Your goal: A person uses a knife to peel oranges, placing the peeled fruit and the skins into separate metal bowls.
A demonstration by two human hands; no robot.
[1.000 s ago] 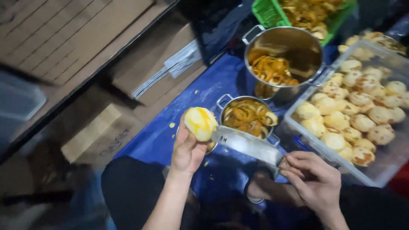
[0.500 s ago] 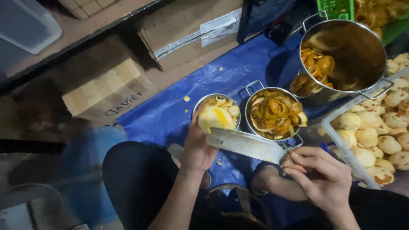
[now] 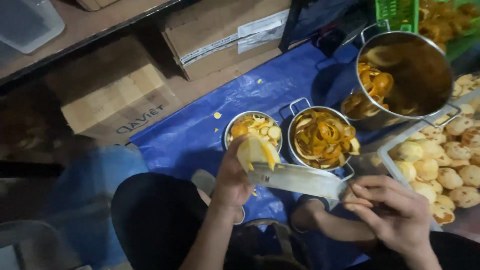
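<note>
Over blue tarp (image 3: 190,135), left hand (image 3: 231,175) gripping fruit (image 3: 256,151), right hand (image 3: 395,212) gripping cleaver (image 3: 297,179)

Just one head-worn cam, looking steeply down, pretty close over the blue tarp (image 3: 200,130). Pots and tray sit far right, cardboard boxes far left.

The left hand (image 3: 232,177) holds the fruit (image 3: 256,151) just above the small bowl (image 3: 252,130), and the knife (image 3: 297,179) runs from the fruit rightward to the right hand (image 3: 395,210). Just right of the left grip sits a pot of peels (image 3: 321,137), with the big pot (image 3: 405,80) beyond it and the tray of peeled fruit (image 3: 440,160) right of both. All rest on the tarp (image 3: 200,130); boxes (image 3: 220,35) lie behind and left of the grip.
</note>
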